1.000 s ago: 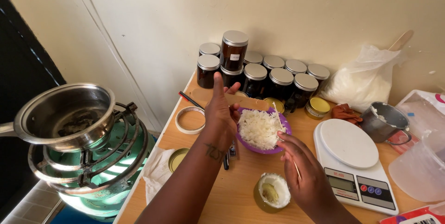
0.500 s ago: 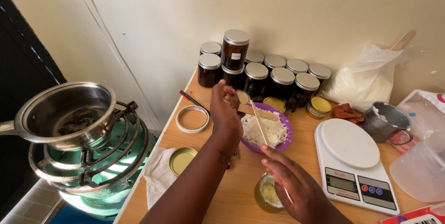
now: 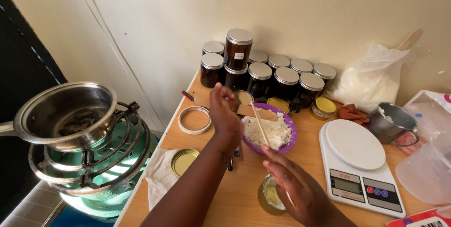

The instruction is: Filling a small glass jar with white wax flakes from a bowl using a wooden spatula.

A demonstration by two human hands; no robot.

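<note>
Purple bowl [image 3: 290,143] heaped with white flakes, beside left hand [image 3: 225,116] gripping its rim. Right hand [image 3: 293,187] pinches thin stick [image 3: 260,124] over small jar [image 3: 268,198].

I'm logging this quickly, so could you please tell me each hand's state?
Left hand: closed on a flat wooden spatula.
Right hand: closed, holding a thin wooden stick.

A steel saucepan [image 3: 66,114] sits on a green gas burner [image 3: 101,170]; a white kitchen scale [image 3: 359,166] stands right of dark lidded jars [image 3: 263,74].

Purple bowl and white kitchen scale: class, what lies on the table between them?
In the head view, only bare wooden table separates the purple bowl from the white kitchen scale.
</note>
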